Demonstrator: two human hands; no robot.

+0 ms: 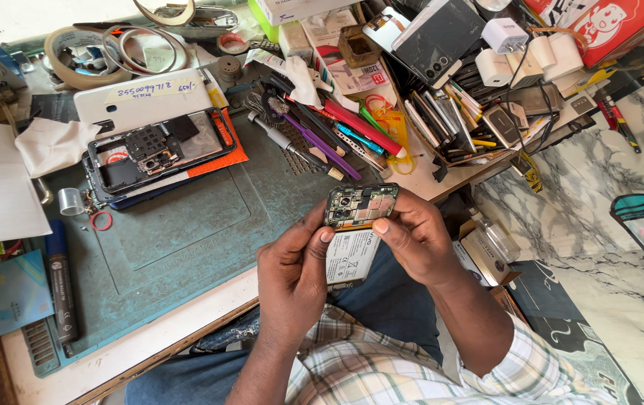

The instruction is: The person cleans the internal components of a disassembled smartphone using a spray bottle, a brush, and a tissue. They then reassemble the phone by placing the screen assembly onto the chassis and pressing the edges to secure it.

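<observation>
Opened phone (358,225) with back cover off, circuit board and white battery showing, held up in both hands above the person's lap, just past the near edge of the workbench. Left hand (296,266) wraps the phone's left side from below, fingers curled shut around it, thumb pressed on the board near the top. Right hand (412,236) grips the right side, fingers closed behind the phone, thumb tip on the board edge, just beside the left thumb. Phone is tilted, camera end pointing away from the person.

Below the hands: blue jeans and a plaid shirt sleeve (382,367).

On the bench, a worn green work mat (187,232) lies well apart to the left of the phone. At its far edge, a second dismantled phone (158,150) rests on an orange sheet, with a white tablet back (146,96) touching it behind. A black marker (59,277) lies on the mat's left edge, a red rubber ring (100,220) near it. Beyond the held phone, a cluster of tools: purple pry tool (318,142), red pen-like tool (363,127), brush. Farther right, a heap of phones and white chargers (506,49). Tape rolls (89,56) at top left. Marble floor (599,187) to the right.
</observation>
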